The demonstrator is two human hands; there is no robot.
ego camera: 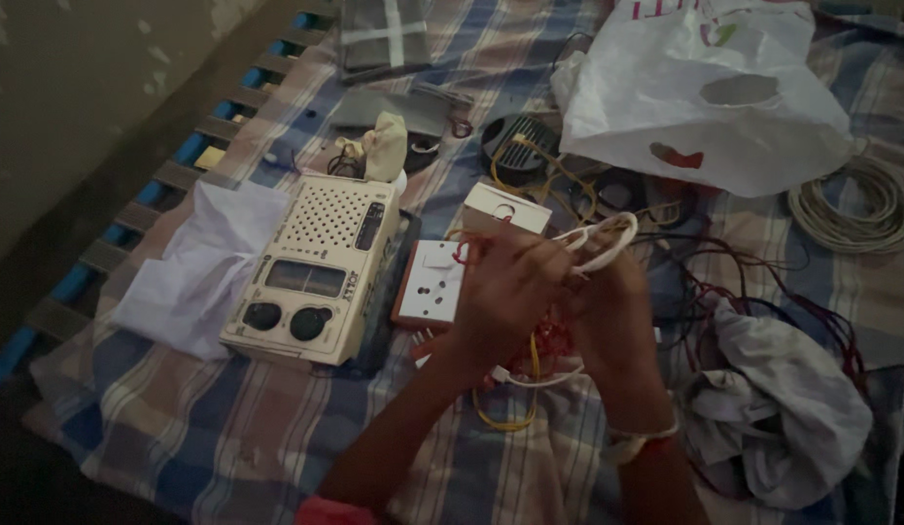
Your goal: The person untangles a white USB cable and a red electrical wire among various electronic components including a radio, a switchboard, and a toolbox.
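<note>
Two hands meet over the middle of the checked blanket (pixel 228 428), and I see both closed on one white cable (pixel 608 238). My left hand (pixel 505 292) has its fingers curled around the cable's near part; my right hand (pixel 617 316) grips it just beside, so the two hands touch. A loop of the cable rises above the fingers and curves to the right. Below the hands, red wires (pixel 549 340) and a yellow wire (pixel 505 420) hang in a tangle toward the blanket, with another stretch of white cable lying among them; I cannot tell whether any of these are joined to the held loop. On the right wrist sits a pale bracelet (pixel 646 437).

Just left of the hands lies a white switch plate (pixel 431 282), flat on the blanket, and a second, smaller plate (pixel 505 206) lies just beyond it. Further left rests a cream radio (pixel 316 267), face up, with two dark knobs at its near end. A white cloth (pixel 199 267) lies beside the radio. To the right of the hands are a crumpled grey cloth (pixel 782 408) and a spread of dark red wires (pixel 763 277). At the far side lie a white plastic bag (pixel 705 92), a coil of pale cable (pixel 855 209) and a round black speaker (pixel 520 146).
</note>
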